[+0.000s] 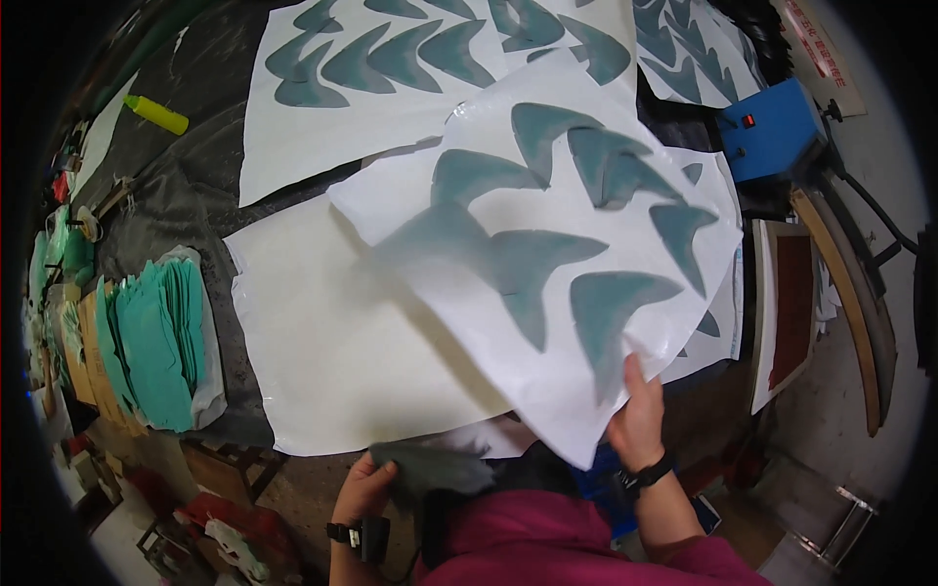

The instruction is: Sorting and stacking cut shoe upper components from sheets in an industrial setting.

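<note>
Black-covered table (200, 210): at its near edge the left hand (366, 483) pinches a blurred grey-green piece (435, 471); the right hand (640, 420) pinches a white sheet (562, 400) — tilted above the table's middle — and a blue machine (777, 137) stands near the far-right corner.

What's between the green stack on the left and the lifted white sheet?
Head view: a dark strip of tabletop, then a blank off-white sheet, which the lifted white sheet partly covers.
</note>
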A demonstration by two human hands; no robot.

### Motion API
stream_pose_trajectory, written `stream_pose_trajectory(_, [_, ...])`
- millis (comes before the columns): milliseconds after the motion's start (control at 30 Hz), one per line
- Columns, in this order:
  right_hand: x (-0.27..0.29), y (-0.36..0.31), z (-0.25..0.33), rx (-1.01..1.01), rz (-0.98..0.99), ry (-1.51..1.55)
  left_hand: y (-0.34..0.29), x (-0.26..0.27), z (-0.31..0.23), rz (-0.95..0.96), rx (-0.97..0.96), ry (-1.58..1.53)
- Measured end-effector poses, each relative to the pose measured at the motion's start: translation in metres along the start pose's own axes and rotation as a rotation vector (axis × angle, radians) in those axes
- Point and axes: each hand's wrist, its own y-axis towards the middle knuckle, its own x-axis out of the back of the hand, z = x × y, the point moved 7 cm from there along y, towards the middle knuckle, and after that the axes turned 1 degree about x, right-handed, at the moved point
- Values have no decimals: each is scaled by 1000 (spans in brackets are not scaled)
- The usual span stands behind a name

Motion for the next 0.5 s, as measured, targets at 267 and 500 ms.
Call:
stream_pose_trajectory(267, [-45,-99,-110,-410,357,-285,-70,128,-44,-34,-493,-330])
stream_pose_trajectory(500, [-88,-153,-200,-1078,430,-21,-87,110,-110,179,-554,-511])
